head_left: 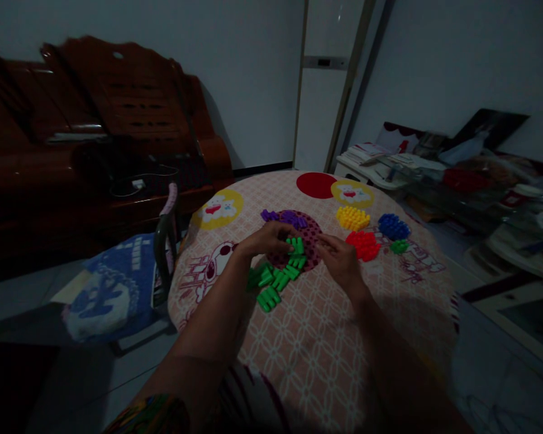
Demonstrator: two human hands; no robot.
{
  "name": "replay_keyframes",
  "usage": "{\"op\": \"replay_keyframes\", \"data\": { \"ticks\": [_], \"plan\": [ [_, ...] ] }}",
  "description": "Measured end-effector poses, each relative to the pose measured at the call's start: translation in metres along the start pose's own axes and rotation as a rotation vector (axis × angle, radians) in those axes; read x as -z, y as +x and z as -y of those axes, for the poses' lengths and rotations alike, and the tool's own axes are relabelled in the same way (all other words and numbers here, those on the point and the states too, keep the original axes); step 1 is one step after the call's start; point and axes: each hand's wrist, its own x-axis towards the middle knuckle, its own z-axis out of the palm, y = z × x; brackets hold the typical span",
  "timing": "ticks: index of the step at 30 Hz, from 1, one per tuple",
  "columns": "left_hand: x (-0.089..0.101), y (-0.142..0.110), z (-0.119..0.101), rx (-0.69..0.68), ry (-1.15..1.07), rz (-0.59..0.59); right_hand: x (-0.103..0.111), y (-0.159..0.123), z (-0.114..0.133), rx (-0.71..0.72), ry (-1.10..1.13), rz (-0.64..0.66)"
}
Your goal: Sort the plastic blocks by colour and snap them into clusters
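Note:
A pile of green plastic pieces (274, 278) lies on the round table's patterned cloth (326, 337) just in front of me. My left hand (266, 238) has its fingers curled round a green piece (295, 245) at the top of the pile. My right hand (341, 259) rests beside it with fingers bent, touching the green pieces; what it holds is hidden. Purple pieces (284, 217) lie just beyond my hands. Yellow pieces (353, 217), red pieces (364, 245) and blue pieces (393, 226) sit in separate piles to the right.
A chair with a blue cloth (117, 289) stands left of the table. A dark wooden sofa (95, 138) fills the back left. Cluttered shelves and papers (457, 175) are at the right. A single green piece (399, 246) lies near the blue pile.

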Motion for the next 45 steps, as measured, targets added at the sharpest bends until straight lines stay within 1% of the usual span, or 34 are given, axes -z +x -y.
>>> {"op": "replay_keyframes", "data": {
  "ticks": [2, 5, 7, 8, 9, 10, 11, 13, 15, 16, 17, 18, 20, 22, 24, 27, 31, 34, 37, 39, 41, 43, 45],
  "plan": [
    [-0.01, 0.004, -0.005, -0.027, -0.064, -0.016, -0.008, -0.002, 0.004, -0.064, 0.122, 0.107],
    [-0.026, 0.011, -0.01, -0.031, -0.084, -0.035, -0.01, -0.003, 0.006, -0.123, 0.205, 0.183],
    [-0.032, 0.014, -0.013, -0.024, -0.071, -0.028, -0.002, 0.0, 0.006, -0.172, 0.229, 0.212],
    [-0.033, 0.015, -0.014, -0.027, -0.071, -0.028, 0.005, 0.003, 0.004, -0.201, 0.244, 0.208],
    [-0.032, 0.016, -0.014, -0.036, -0.071, -0.037, 0.015, 0.005, 0.001, -0.228, 0.259, 0.173],
    [-0.03, 0.016, -0.013, -0.046, -0.064, -0.058, 0.027, 0.008, -0.003, -0.249, 0.272, 0.099],
    [-0.026, 0.015, -0.011, -0.054, -0.044, -0.091, 0.041, 0.011, -0.008, -0.261, 0.274, -0.02],
    [-0.017, 0.013, -0.005, -0.054, 0.04, -0.171, 0.076, 0.015, -0.024, -0.267, 0.234, -0.355],
    [-0.007, 0.011, 0.002, -0.034, 0.118, -0.239, 0.112, 0.015, -0.043, -0.265, 0.085, -0.676],
    [-0.003, 0.011, 0.006, -0.02, 0.14, -0.266, 0.128, 0.013, -0.054, -0.284, -0.007, -0.799],
    [0.001, 0.01, 0.01, -0.004, 0.154, -0.286, 0.141, 0.01, -0.064, -0.3, -0.117, -0.899],
    [0.003, 0.01, 0.013, 0.009, 0.165, -0.302, 0.152, 0.006, -0.074, -0.324, -0.229, -0.958],
    [0.007, 0.009, 0.016, 0.031, 0.19, -0.32, 0.164, -0.001, -0.092, -0.396, -0.417, -1.003],
    [0.01, 0.008, 0.018, 0.051, 0.232, -0.315, 0.166, -0.007, -0.105, -0.467, -0.518, -0.976],
    [0.014, 0.005, 0.019, 0.08, 0.277, -0.277, 0.163, -0.009, -0.114, -0.512, -0.56, -0.925],
    [0.023, 0.0, 0.021, 0.128, 0.334, -0.224, 0.159, -0.009, -0.122, -0.517, -0.616, -0.868],
    [0.033, -0.006, 0.024, 0.2, 0.407, -0.159, 0.158, -0.007, -0.125, -0.498, -0.668, -0.843],
    [0.041, -0.014, 0.023, 0.237, 0.459, -0.13, 0.159, -0.007, -0.125, -0.525, -0.66, -0.831],
    [0.05, -0.027, 0.022, 0.284, 0.429, -0.082, 0.16, -0.008, -0.122, -0.537, -0.628, -0.835],
    [0.055, -0.036, 0.022, 0.329, 0.359, -0.022, 0.159, -0.007, -0.116, -0.488, -0.629, -0.883],
    [0.058, -0.043, 0.023, 0.363, 0.278, 0.018, 0.154, -0.004, -0.105, -0.396, -0.651, -0.952],
    [0.059, -0.045, 0.025, 0.377, 0.236, 0.032, 0.143, 0.001, -0.089, -0.286, -0.665, -0.994],
    [0.056, -0.042, 0.026, 0.392, 0.246, 0.075, 0.125, 0.006, -0.069, -0.191, -0.636, -0.971]
  ]
}}
